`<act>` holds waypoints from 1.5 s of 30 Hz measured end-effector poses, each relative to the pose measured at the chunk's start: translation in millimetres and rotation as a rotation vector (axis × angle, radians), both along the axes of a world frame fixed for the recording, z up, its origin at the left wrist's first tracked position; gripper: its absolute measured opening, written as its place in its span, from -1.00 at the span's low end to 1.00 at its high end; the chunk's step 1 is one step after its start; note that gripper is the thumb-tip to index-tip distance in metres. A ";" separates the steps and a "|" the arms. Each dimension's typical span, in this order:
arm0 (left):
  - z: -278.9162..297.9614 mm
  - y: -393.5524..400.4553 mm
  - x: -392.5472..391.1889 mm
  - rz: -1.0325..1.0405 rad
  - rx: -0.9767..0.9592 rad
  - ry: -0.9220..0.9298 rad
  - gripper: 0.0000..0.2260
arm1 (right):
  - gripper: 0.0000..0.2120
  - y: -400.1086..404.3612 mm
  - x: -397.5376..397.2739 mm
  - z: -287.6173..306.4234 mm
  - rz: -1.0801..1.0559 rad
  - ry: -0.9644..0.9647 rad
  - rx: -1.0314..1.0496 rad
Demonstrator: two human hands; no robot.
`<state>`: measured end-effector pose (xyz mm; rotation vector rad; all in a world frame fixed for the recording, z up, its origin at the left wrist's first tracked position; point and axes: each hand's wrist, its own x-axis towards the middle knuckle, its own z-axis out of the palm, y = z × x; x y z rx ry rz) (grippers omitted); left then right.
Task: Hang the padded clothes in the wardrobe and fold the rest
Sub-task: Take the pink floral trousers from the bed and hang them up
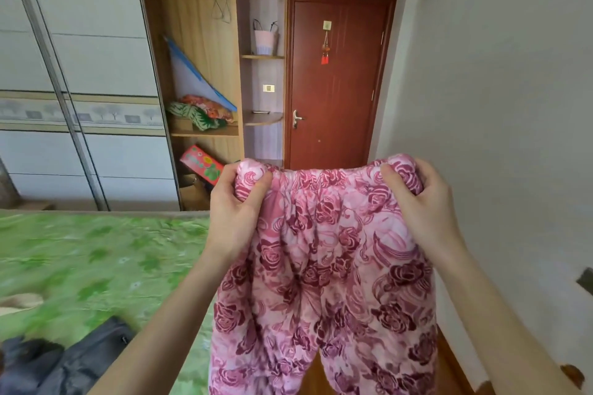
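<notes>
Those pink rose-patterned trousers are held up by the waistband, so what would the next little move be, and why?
Probably carry them to the open wardrobe and take a hanger. The pink trousers look quilted, both the left hand and the right hand grip the waistband, and empty hangers hang on the rail.

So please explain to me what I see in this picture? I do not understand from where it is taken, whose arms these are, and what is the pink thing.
There is no machine here. The camera sits on a person's head and looks forward and down, so the two bare arms are that person's own. The left hand and the right hand each grip one end of the waistband of pink padded trousers with a rose print, holding them up so the legs hang down. On the left is a bed with a green cover; a dark garment lies on it. Ahead stands the open wardrobe, with empty hangers on its rail, and beside it a closed red-brown door.
</notes>
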<state>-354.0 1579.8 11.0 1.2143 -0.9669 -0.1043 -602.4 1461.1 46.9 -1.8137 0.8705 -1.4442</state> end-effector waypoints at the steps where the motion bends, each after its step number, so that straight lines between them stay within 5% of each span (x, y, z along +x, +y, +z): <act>1: 2.3 -12.4 12.3 0.010 0.007 -0.023 -0.82 | -0.84 -13.9 12.4 3.5 0.000 -0.003 -0.001; 15: 32.4 -178.4 160.4 0.007 -0.047 -0.064 -0.87 | -0.64 -184.2 160.4 25.5 -0.005 -0.096 0.013; 45: 36.8 -575.7 400.5 0.204 -0.003 -0.133 -0.84 | -0.79 -625.5 416.9 31.7 0.191 -0.036 -0.083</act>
